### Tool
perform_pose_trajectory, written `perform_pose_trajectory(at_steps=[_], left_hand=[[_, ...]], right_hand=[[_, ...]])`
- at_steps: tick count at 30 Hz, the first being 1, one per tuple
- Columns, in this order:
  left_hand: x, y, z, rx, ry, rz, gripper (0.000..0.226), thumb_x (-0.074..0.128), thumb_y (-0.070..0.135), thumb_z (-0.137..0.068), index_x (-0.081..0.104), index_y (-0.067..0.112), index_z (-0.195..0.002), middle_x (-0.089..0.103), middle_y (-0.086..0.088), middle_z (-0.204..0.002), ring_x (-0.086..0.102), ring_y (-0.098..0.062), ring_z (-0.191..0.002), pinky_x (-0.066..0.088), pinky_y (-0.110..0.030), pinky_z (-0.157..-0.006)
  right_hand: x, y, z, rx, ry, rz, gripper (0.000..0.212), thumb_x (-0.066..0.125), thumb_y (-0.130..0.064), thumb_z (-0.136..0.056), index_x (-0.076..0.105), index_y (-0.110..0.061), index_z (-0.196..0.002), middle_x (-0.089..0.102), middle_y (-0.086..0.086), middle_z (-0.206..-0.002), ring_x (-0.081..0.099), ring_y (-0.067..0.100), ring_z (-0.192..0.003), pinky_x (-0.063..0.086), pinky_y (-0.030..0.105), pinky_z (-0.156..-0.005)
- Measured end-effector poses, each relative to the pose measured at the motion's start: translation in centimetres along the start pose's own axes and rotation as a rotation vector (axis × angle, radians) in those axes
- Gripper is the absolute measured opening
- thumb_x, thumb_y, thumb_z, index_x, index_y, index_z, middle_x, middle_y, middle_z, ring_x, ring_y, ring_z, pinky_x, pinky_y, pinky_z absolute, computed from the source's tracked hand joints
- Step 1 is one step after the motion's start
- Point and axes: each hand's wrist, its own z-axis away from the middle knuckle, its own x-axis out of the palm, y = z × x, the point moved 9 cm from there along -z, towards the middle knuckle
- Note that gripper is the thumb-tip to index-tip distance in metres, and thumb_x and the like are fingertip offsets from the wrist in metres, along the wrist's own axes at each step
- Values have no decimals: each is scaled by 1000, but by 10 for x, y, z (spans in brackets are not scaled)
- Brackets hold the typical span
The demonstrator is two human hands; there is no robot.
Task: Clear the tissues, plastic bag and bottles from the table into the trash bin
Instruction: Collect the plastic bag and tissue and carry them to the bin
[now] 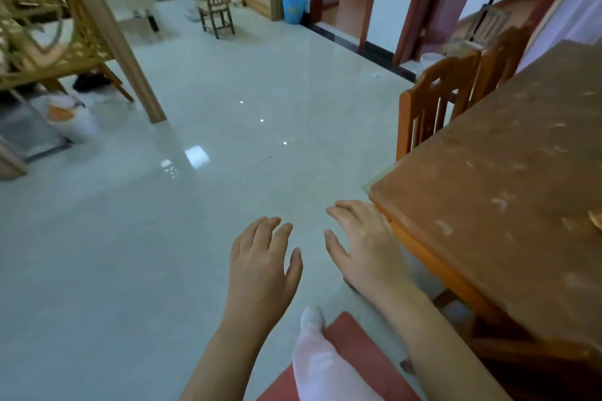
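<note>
Table (505, 172) is off to the right, its corner just beside the right hand (365, 238), so that one's nearer than the left hand (260, 254). Both have fingers spread, holding nothing.

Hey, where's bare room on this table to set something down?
The table top is bare from the corner by the right hand back past the chairs. Only a small tan thing sits at the picture's right edge.
</note>
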Motion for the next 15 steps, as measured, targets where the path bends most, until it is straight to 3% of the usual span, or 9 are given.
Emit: perform_pose_trajectory(at_steps=[3,7,15], left_hand=[[10,-17,-50,19,7,-4,36,45,28,-81,64,5,-102,66,-13,-103,60,-34,-99,47,-42,-83],[29,-23,-135,89,10,-1,35,46,27,-80,64,5,-102,66,-12,-104,60,-33,-100,47,-42,-83],[63,-38,-285,175,22,14,35,46,28,-81,63,7,-104,66,-11,-107,59,-31,-103,45,-40,-86]], right_hand=[[14,13,-45,28,9,18,33,46,-30,-80,64,-11,-100,66,7,-100,59,26,-95,48,37,-79],[29,48,-120,84,34,27,30,54,-25,-79,63,-11,-105,65,8,-106,58,27,-100,46,40,-84],[52,96,-245,143,70,73,32,54,-27,-81,62,-12,-107,65,8,-110,58,26,-104,45,41,-89]])
